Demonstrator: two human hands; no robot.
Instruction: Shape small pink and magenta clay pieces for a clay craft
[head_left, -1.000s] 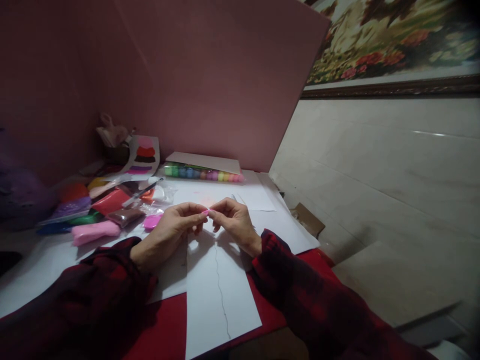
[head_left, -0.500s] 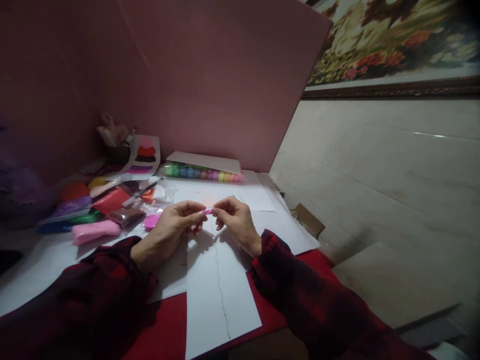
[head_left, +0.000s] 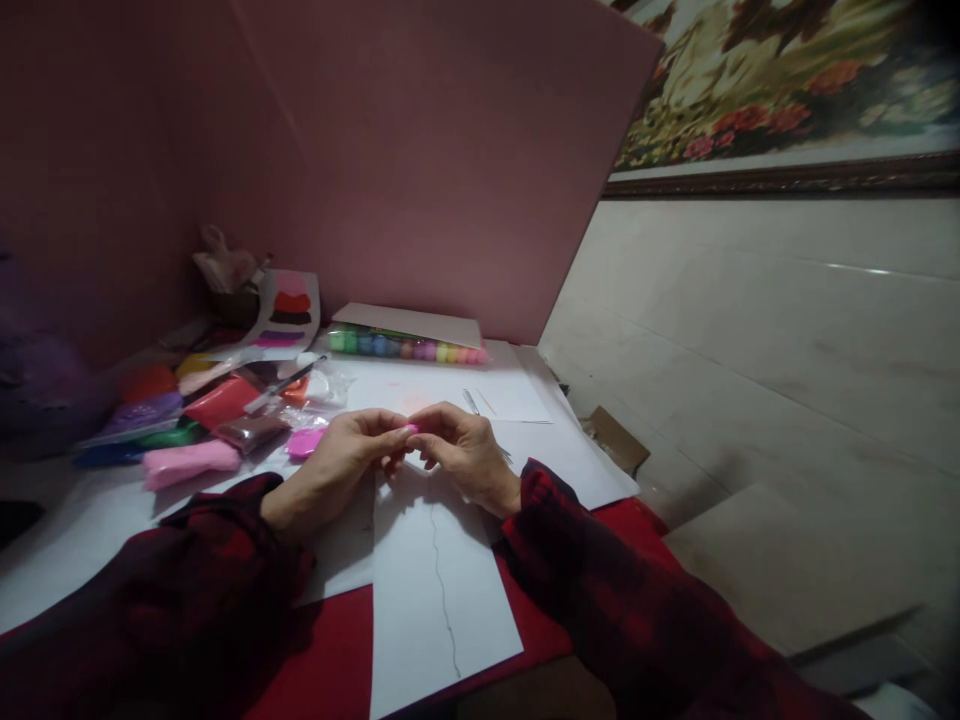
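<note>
Over paper (head_left: 411,610), pink clay (head_left: 412,429) sits between left hand (head_left: 336,462) and right hand (head_left: 466,453).

Pink piece (head_left: 412,429) mostly covered by my fingers (head_left: 386,440), can't read its shape. Drawn line (head_left: 441,580) on the paper strip (head_left: 409,630): upper end hidden behind them. Pen-like thing (head_left: 471,402) partly blocked by my right hand (head_left: 469,455). Purple thing (head_left: 49,385) by the tabletop's (head_left: 322,650) left edge too dark, blurry to name. My sleeves (head_left: 195,560), wall painting (head_left: 780,110) cut off.
</note>
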